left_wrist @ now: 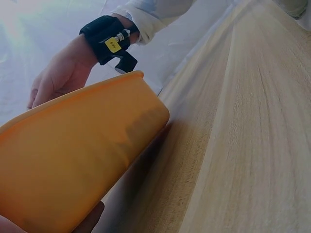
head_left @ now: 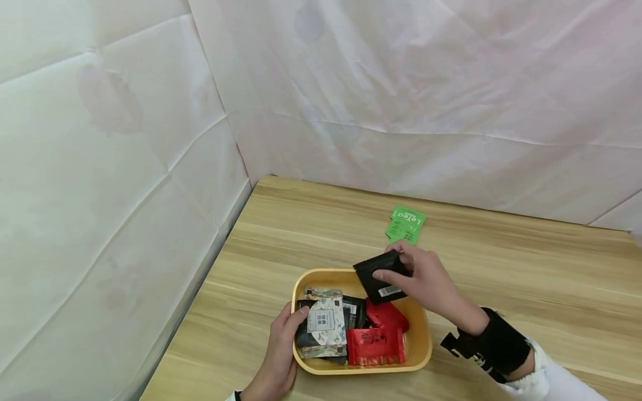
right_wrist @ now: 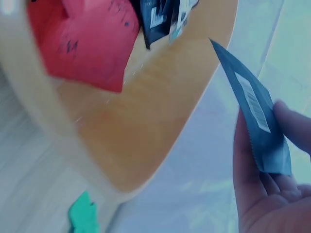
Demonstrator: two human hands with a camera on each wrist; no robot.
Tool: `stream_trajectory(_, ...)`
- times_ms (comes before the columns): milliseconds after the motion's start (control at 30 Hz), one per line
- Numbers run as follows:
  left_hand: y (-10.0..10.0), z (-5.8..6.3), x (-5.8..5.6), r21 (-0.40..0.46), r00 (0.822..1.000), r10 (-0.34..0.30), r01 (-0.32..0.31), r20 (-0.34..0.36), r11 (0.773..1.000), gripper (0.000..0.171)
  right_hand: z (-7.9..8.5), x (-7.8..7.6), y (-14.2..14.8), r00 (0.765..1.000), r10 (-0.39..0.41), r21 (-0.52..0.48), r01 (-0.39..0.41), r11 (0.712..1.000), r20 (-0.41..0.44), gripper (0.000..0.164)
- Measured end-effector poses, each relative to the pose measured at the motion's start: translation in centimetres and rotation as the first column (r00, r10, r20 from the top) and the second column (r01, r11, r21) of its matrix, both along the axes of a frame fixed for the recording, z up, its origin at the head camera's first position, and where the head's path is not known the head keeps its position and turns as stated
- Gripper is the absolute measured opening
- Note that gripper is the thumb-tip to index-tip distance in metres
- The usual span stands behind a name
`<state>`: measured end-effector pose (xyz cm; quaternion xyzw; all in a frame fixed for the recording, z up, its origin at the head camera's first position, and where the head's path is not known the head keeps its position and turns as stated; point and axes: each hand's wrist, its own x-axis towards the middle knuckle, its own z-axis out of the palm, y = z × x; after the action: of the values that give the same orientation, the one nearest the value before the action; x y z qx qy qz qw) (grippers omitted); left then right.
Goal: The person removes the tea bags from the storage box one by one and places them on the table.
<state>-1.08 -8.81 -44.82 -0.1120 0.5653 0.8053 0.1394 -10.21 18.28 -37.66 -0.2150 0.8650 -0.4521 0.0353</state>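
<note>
My right hand [head_left: 423,281] pinches a black sachet [head_left: 373,273] with a white barcode label between thumb and fingers, over the far right rim of a yellow plastic bin [head_left: 423,356]. In the right wrist view the sachet [right_wrist: 255,116] is seen edge-on, its barcode showing. My left hand [head_left: 278,348] grips the bin's left side, thumb over the rim. Inside the bin lie a white patterned packet [head_left: 323,323], more black sachets [head_left: 353,312] and red packets [head_left: 376,345]. The left wrist view shows the bin's outer wall [left_wrist: 82,145], and the left fingers are mostly hidden there.
Behind the bin, green LeTea packets [head_left: 406,223] lie on the wooden table [head_left: 526,267], partly overlapped by my right hand in the head view. Pale cloth walls [head_left: 426,83] stand along the table's back and left edges. A black band [head_left: 501,345] wraps the right wrist.
</note>
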Motion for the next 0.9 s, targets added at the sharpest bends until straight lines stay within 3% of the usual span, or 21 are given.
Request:
stream_trajectory(200, 0.0, 0.0, 0.0, -0.016, 1.0, 0.013, -0.013, 0.004, 1.0, 0.056, -0.6, -1.7, 2.4, 0.974, -0.172, -0.041, 0.18, 0.983, 0.148, 0.041)
stream_trajectory(333, 0.0, -0.1, 0.0, -0.002, 1.0, 0.005, -0.005, -0.003, 1.0, 0.056, -1.4, -3.5, 4.7, 0.952, -0.249, -0.059, 0.263, 0.963, 0.176, 0.048)
stream_trajectory(533, 0.0, 0.1, -0.1, -0.01, 1.0, 0.004, -0.004, -0.007, 1.0, 0.055, -3.4, -7.0, 8.5, 0.895, -0.375, -0.103, 0.408, 0.907, 0.242, 0.05)
stream_trajectory(700, -0.1, 0.3, -0.3, -0.006, 1.0, 0.007, -0.007, 0.003, 1.0, 0.057, -4.9, -9.4, 11.2, 0.851, -0.472, -0.061, 0.497, 0.866, 0.233, 0.049)
stream_trajectory(900, 0.0, 0.2, -0.4, 0.0, 1.0, 0.0, 0.0, -0.011, 1.0, 0.056, -6.6, -11.6, 14.0, 0.803, -0.562, 0.076, 0.559, 0.826, 0.199, 0.054)
